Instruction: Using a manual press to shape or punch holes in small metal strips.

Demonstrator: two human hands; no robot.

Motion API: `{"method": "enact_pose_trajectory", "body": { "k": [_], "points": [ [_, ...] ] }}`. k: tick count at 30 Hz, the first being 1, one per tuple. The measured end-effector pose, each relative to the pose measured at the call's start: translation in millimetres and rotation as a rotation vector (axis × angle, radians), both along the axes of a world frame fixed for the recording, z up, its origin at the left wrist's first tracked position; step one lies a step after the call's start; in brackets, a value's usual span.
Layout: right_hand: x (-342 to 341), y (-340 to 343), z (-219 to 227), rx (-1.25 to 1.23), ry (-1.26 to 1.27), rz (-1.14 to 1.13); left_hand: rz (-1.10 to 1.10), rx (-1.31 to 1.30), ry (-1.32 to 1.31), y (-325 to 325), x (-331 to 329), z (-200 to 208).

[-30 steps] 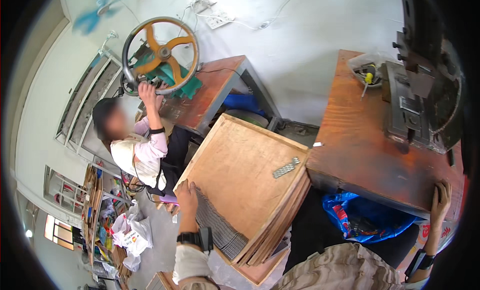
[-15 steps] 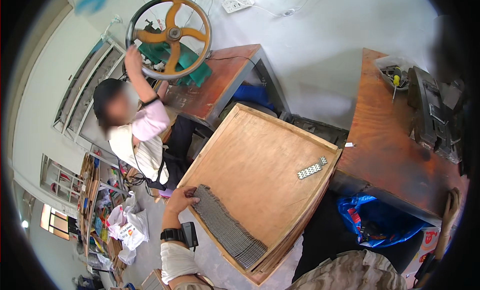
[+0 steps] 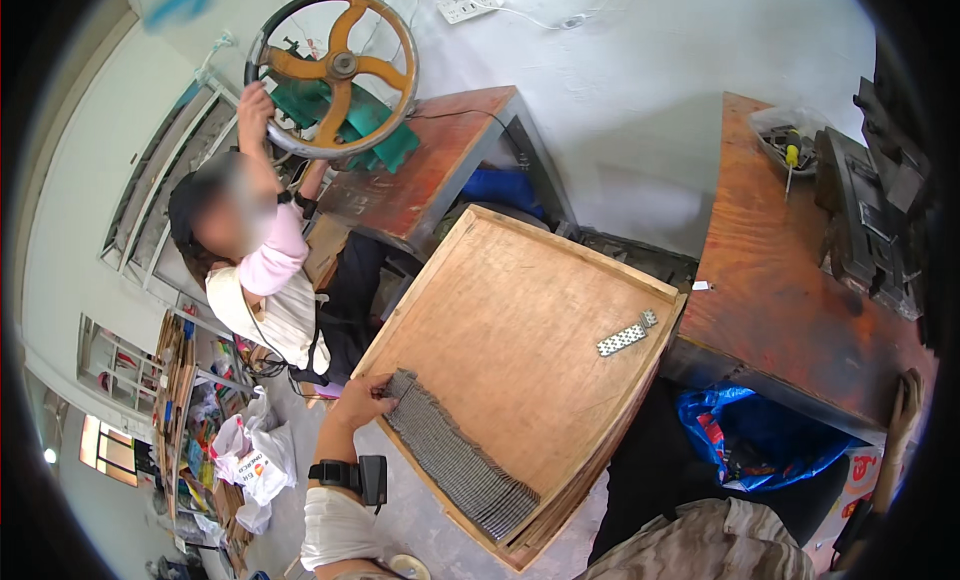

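Observation:
My left hand (image 3: 362,402) is at the far left end of a long row of thin grey metal pieces (image 3: 455,455), thumb and fingers closed around that end. The row is packed tight along the left side of a shallow wooden tray (image 3: 540,310). Toward the tray's right side lies a small strip of light pieces with dark dots (image 3: 623,340), a shorter bit at its upper end. My right hand (image 3: 907,405) rests against the edge of the right-hand bench (image 3: 760,280), fingers stretched out, apparently holding nothing.
At far left, a person (image 3: 265,280) grips the rim of a large yellow-spoked wheel (image 3: 343,65) on a green machine. The right bench carries a bowl with a yellow-handled screwdriver (image 3: 792,152) and a dark metal fixture (image 3: 865,225). Beneath hangs a blue bag (image 3: 705,435).
The other person's hand has moved a little down and left with the wheel rim, and their head has leaned left. My own hands stay nearly in place.

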State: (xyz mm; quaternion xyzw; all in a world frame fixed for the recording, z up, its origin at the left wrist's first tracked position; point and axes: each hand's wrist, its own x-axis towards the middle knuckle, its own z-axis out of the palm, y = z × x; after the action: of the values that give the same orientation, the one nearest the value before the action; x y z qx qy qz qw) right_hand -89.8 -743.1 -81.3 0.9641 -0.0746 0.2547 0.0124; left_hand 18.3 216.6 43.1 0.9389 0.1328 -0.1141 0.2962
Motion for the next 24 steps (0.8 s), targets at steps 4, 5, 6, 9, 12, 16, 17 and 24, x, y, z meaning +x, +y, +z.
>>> {"method": "enact_pose_trajectory", "body": {
  "k": [4,5,6,9,12,16,17,24],
  "points": [
    [4,4,2,0.023,-0.031,0.008,-0.015,0.204,-0.052,-1,-6,-5],
    [6,8,3,0.023,-0.032,0.004,0.041,0.179,-0.103,-3,-3,-6],
    [8,12,3,0.045,-0.042,-0.002,0.038,0.178,-0.105,-6,-3,-6],
    [12,24,10,0.080,-0.059,-0.001,-0.042,0.318,-0.135,-9,-9,-6],
    [12,28,16,0.096,-0.077,0.003,0.024,0.146,-0.136,3,-7,-19],
    [4,61,41,0.190,-0.108,-0.092,0.077,0.394,-0.173,-14,18,-8],
    [4,76,47,0.201,-0.158,-0.112,0.111,0.460,-0.121,-40,30,10],
    [44,159,105,0.202,-0.300,0.067,-0.085,-0.335,-0.315,-212,93,71]
  ]
}}
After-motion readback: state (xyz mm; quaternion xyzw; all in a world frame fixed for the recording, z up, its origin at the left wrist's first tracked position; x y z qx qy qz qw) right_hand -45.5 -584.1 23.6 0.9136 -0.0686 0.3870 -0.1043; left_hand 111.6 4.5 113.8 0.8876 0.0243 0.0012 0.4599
